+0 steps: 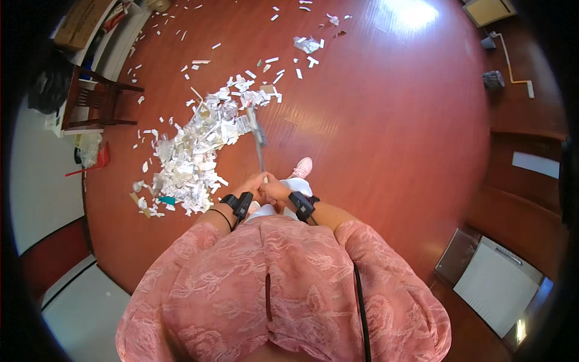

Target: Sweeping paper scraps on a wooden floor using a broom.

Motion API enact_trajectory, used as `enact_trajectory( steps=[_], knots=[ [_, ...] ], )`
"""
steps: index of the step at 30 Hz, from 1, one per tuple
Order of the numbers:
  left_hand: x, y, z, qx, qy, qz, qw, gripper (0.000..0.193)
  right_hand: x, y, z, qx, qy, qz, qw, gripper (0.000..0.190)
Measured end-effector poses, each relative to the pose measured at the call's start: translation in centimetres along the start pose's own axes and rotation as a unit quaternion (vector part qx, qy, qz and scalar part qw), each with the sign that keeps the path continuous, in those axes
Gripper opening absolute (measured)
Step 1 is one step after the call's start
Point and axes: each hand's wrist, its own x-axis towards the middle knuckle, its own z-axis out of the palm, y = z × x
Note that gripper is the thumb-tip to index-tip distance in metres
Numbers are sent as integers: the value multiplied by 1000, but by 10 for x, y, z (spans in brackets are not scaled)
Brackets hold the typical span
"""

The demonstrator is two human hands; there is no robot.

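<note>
Both of my hands are closed round the handle of a long-handled broom (258, 131), close together in front of my body. My left hand (253, 186) is on the left side of the grip, and my right hand (277, 188) is on its right. The broom's head points away from me, its bristles turned right, beside the right edge of a large heap of white paper scraps and clear plastic pieces (194, 154). A teal scrap (167, 200) lies at the heap's near end.
Loose paper strips (272, 59) and a crumpled clear plastic bag (306, 44) lie on the reddish wooden floor (384, 149). At left stand a wooden chair (97, 102) and a red dustpan (103, 156). Wooden furniture (520, 203) is at right. My pink shoe (302, 168) is near the broom.
</note>
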Motion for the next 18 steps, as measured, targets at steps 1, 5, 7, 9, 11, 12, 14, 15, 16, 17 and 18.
enact_trajectory(
  steps=[1, 5, 7, 9, 11, 12, 14, 15, 16, 17, 18],
  knots=[
    [1, 12, -2, -3, 39, 4, 999, 28, 8, -11, -12, 3, -9, 2, 1000, 32],
    [6, 49, 4, -23, 68, 46, 996, 35, 23, -52, -39, 93, -176, 13, 980, 14],
    [20, 43, -3, -118, 30, 63, 991, 44, 19, -71, -48, 89, -202, 27, 975, 13],
    [21, 37, 8, -208, -23, 49, 977, 48, 12, -72, -62, 76, -239, -15, 968, 19],
    [3, 45, 41, -218, -39, 24, 975, 48, 1, -70, -78, 61, -160, -18, 985, 30],
    [-5, 43, 47, -215, -84, 41, 972, 42, -14, -80, -78, 15, -120, -18, 992, 43],
    [-18, 58, 76, -210, -137, 58, 966, 36, -30, -86, -85, -14, -67, -32, 997, 48],
    [-29, 71, 97, -225, -119, 42, 966, 36, -35, -87, -91, -37, -11, -46, 998, 52],
    [-30, 80, 109, -242, -100, 27, 965, 35, -37, -89, -97, -35, 8, -28, 999, 59],
    [-27, 87, 116, -246, -105, 29, 963, 35, -35, -93, -100, -42, 10, -27, 999, 59],
    [-17, 92, 118, -212, -121, 47, 968, 35, -31, -95, -101, -49, 57, -32, 997, 60]
  ],
)
